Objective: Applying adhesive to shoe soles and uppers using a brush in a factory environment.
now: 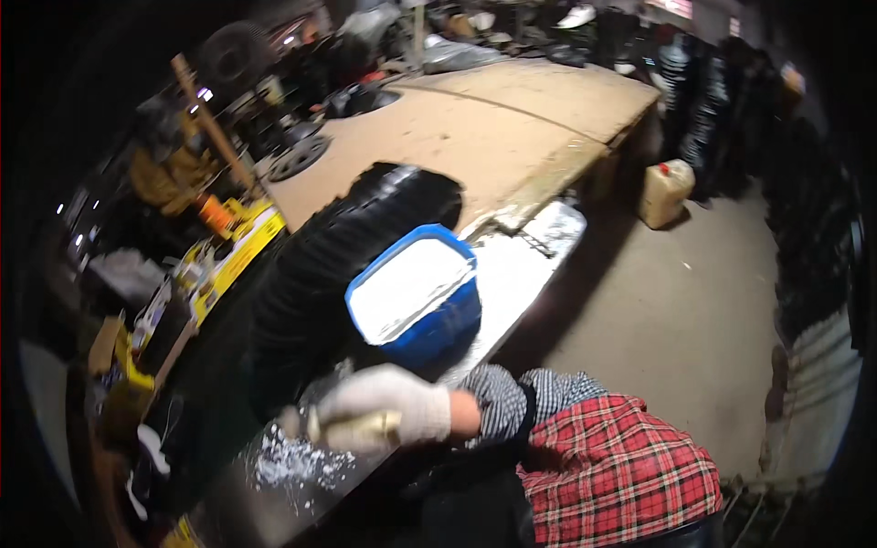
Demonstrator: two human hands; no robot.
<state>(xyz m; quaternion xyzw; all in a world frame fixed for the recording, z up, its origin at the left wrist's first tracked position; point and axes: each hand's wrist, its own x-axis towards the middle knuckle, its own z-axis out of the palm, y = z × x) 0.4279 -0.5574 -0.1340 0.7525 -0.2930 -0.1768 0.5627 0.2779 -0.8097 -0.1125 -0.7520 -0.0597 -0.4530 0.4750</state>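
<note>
Tool, one, pale and blurred, lower centre of the frame, inside one gloved right grip, fingers curled closed around it, near white spatter. Left grip: impossible to tell. Centre: one blue tub, one black tyre.

The right hand wears an off-white glove of what looks like knitted fabric, blurred toward its fingers, with a cuff ending at the wrist. A short bare stretch follows, then a gathered sleeve end in a small black-and-white check. A dark band crosses this check. Farther right comes loose red plaid cloth, its squares crossed by black and pale lines, rumpled into soft folds.
</note>
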